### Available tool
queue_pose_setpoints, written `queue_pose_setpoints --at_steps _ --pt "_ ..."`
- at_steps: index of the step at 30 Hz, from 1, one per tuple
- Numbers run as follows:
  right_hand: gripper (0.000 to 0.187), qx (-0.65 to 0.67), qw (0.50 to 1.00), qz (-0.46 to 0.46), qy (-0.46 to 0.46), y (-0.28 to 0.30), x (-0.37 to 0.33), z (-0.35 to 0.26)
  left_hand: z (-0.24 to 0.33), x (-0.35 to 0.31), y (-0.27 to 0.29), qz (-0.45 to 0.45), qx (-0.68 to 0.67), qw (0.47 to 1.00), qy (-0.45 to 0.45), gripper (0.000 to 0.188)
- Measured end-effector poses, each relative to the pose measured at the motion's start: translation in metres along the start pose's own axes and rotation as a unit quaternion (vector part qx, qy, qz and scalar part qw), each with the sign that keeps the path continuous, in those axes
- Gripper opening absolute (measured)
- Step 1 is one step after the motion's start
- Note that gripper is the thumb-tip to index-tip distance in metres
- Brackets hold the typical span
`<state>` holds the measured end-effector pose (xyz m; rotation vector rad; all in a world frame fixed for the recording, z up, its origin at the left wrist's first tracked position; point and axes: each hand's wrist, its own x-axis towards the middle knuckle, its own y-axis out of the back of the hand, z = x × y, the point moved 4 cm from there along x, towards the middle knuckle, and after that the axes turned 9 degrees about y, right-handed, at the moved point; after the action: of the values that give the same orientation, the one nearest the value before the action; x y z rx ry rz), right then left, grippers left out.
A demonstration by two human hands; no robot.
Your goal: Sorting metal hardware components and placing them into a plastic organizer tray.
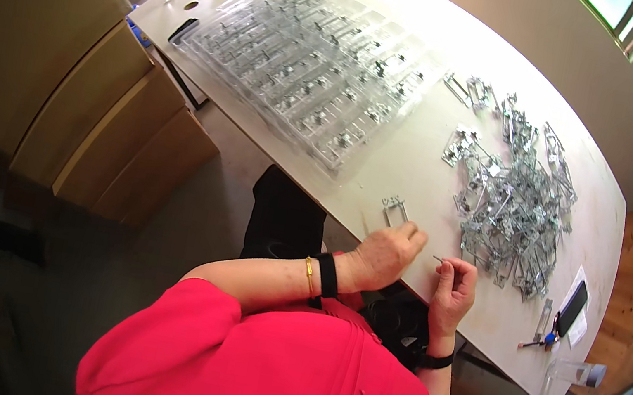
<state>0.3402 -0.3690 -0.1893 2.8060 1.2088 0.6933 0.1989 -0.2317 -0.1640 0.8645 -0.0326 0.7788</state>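
Observation:
My left hand (386,255) is over the near table edge, its fingers curled together and tipped down. What they hold, if anything, is hidden. Just beyond these fingers is a small U-shaped metal bracket (395,211); I cannot tell whether the hand touches it. To the right, my right hand (453,296) is closed in a pinch, thumb against forefinger. A short thin metal pin (438,259) sticks out of that pinch toward the left hand. Past the right hand lies a large tangled heap of silvery metal brackets (517,202).
Clear plastic trays (297,60) with rows of metal parts cover the far left of the white table (388,168). At the right end are a black phone (571,307), paper and a clear bottle (576,372). Cardboard boxes (91,93) stand left; a round wooden stool (626,308) stands right.

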Motion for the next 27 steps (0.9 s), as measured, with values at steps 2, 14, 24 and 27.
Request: queue_pose_setpoints --at_steps 2,14,24,27 --pt "0.008 0.002 1.000 -0.003 0.004 -0.001 0.000 0.001 0.003 0.008 0.004 0.004 0.007 1.000 -0.003 0.023" --pt "0.010 -0.001 1.000 -0.001 -0.013 -0.003 -0.002 -0.005 -0.029 0.010 0.004 -0.020 0.200 0.979 0.028 0.034" --pt "0.009 -0.012 1.000 0.009 0.002 0.001 -0.002 0.003 -0.015 -0.012 0.023 -0.011 0.082 0.997 0.004 0.057" --pt "0.009 -0.020 1.000 0.007 0.005 0.004 -0.003 0.005 -0.016 -0.021 0.021 -0.039 0.080 0.996 -0.027 0.061"
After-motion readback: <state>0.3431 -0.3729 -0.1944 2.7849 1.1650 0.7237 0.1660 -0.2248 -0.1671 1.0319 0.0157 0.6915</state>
